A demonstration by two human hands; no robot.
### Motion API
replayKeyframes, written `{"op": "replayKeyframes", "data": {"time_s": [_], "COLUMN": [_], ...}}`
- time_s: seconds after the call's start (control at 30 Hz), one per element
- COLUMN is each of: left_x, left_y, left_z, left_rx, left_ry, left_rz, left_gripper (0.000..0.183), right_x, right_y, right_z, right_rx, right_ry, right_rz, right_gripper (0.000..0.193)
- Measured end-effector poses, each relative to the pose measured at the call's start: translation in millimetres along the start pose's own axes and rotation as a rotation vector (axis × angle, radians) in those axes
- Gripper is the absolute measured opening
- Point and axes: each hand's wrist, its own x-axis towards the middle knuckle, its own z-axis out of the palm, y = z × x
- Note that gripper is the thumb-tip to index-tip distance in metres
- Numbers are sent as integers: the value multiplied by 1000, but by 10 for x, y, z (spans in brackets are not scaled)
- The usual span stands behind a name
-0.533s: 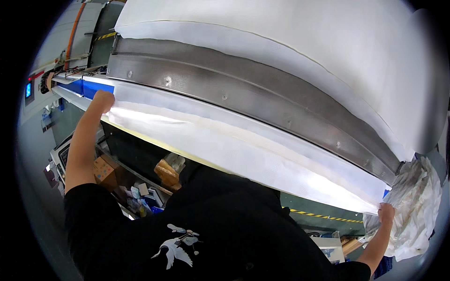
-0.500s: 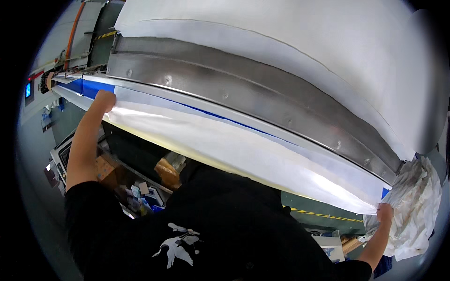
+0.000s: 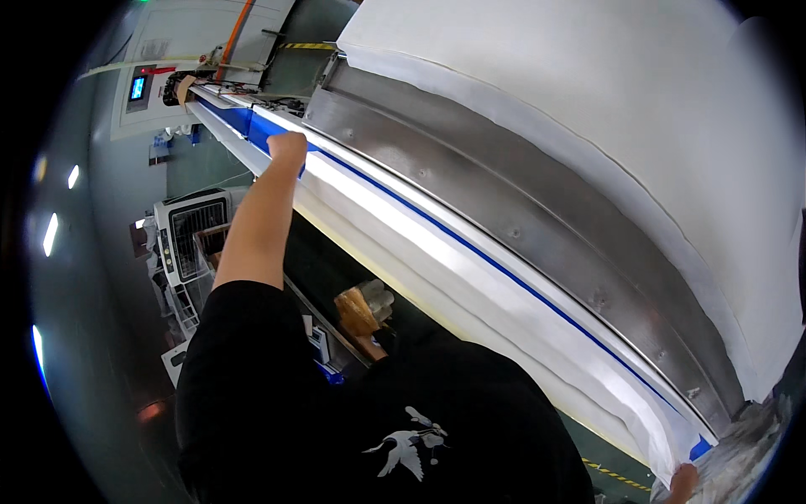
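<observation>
This looks like a workshop or factory floor: a long steel panel (image 3: 504,197) lies beside a broad white sheet (image 3: 588,67), a small lit screen (image 3: 137,87) and an orange pipe (image 3: 236,38) show by a pale cabinet (image 3: 191,34), and black-and-yellow tape (image 3: 617,476) marks the green floor (image 3: 206,164).

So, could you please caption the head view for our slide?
Left hand and right hand grip a white sheet beside a metal panel.
</observation>
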Motion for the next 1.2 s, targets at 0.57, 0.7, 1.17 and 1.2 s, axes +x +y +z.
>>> {"op": "replayKeyframes", "data": {"time_s": [0.57, 0.7, 1.17, 1.2], "left_x": [-2932, -3794, -3894, -3682], "left_y": [3088, 3528, 3824, 3700], "left_z": [-1367, -1607, -1978, -1989], "left_rx": [-1118, -1210, -1133, -1113], "left_ry": [623, 451, 221, 200], "left_rz": [1179, 1613, 1790, 1732], "left_gripper": [23, 23, 26, 26], "right_x": [-223, -176, -144, -88], "right_y": [-449, -704, -1500, -1520], "right_z": [-387, -649, -1055, -1047], "right_rx": [218, 164, 604, 593], "right_ry": [-35, 28, -129, -109], "right_rz": [-99, -209, -395, -370], "right_gripper": [33, 27, 51, 50]}}
